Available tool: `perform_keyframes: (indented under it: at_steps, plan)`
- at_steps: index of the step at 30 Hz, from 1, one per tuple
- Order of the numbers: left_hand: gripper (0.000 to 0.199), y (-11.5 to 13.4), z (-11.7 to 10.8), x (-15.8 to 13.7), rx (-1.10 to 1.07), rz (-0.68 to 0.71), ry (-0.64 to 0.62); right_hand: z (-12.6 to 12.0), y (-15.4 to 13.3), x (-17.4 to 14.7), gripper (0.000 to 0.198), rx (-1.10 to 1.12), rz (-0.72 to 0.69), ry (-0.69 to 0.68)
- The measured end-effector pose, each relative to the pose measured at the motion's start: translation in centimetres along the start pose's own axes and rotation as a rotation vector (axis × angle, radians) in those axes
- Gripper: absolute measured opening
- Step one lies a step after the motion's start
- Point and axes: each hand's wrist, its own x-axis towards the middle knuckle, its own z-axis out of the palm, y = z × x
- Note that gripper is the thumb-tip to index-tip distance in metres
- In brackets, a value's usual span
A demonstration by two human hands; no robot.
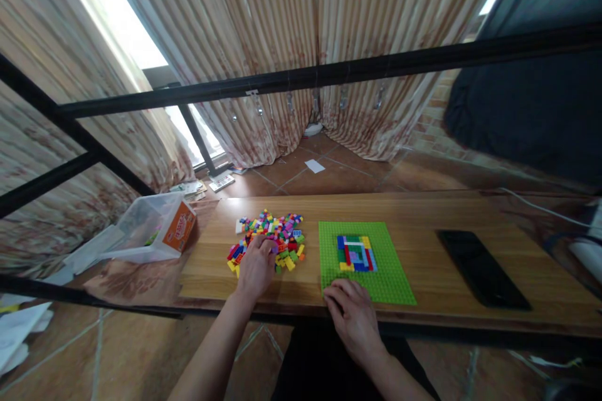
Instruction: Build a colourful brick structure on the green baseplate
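My left hand (256,268) reaches into a loose pile of small toy building bricks (289,261) on the left part of the board. Its fingers are bent together, with a purple brick (272,247) showing at the fingertips. On the near edge of a green studded baseplate (395,282) rests my right hand (352,316), its fingers loosely bent and thumb apart; I see nothing in it. Just beyond that hand, a square of multicoloured bricks (356,254) sits on the baseplate, with blue, yellow, red, green and white pieces.
A black phone (482,269) lies on the wooden tabletop (423,213) at the right. Left of the table stands a clear plastic box (141,225) with an orange label. A black metal bar (291,79) crosses beyond the table, before patterned curtains (263,19).
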Motion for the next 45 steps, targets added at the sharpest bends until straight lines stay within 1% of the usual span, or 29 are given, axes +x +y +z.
perform_keyframes:
  at_steps: [4,9,13,16,19,22,24,26,29,32,36,40,45]
  plan:
    - [0.011,0.6,-0.2,-0.2,-0.070,-0.022,0.040,0.1,0.1,0.0,0.012,-0.020,-0.004,0.009]
    - [0.012,0.9,-0.3,-0.5,-0.058,-0.063,0.010,0.0,0.2,0.1,0.016,-0.026,-0.012,-0.019]
    - [0.013,1.0,-0.3,-1.0,-0.039,-0.087,0.007,-0.4,0.0,0.1,0.017,0.021,0.008,-0.052]
    - [0.013,1.2,-0.3,-2.0,-0.049,-0.096,0.009,-0.8,-0.3,0.6,0.018,0.093,0.027,-0.078]
    - [0.014,1.5,0.0,-3.3,-0.067,-0.102,0.012,-1.2,-0.6,2.3,0.019,0.150,0.008,-0.077]
    - [0.013,2.0,0.3,-4.5,-0.094,-0.118,0.017,-0.8,-1.0,5.9,0.020,0.146,-0.021,-0.057]
    - [0.012,2.3,0.4,-5.2,-0.121,-0.125,0.026,-0.1,-1.2,8.8,0.020,0.101,-0.025,-0.058]
    - [0.012,2.4,0.5,-5.7,-0.144,-0.131,0.034,0.9,-1.3,11.6,0.020,0.026,-0.006,-0.087]
    - [0.013,2.2,0.6,-6.4,-0.160,-0.143,0.034,2.4,-1.3,14.5,0.020,-0.044,0.021,-0.144]
    - [0.013,2.2,0.6,-6.7,-0.193,-0.166,0.031,3.6,-0.9,15.5,0.021,-0.077,0.019,-0.210]
    - [0.017,2.5,0.6,-6.9,-0.277,-0.188,0.049,4.5,-0.2,15.4,0.023,-0.110,0.020,-0.259]
    - [0.020,2.8,0.7,-7.1,-0.340,-0.204,0.083,5.1,0.0,16.0,0.027,-0.153,0.034,-0.280]
    - [0.023,2.6,0.8,-7.6,-0.366,-0.197,0.088,5.4,-0.3,17.3,0.030,-0.234,0.046,-0.371]
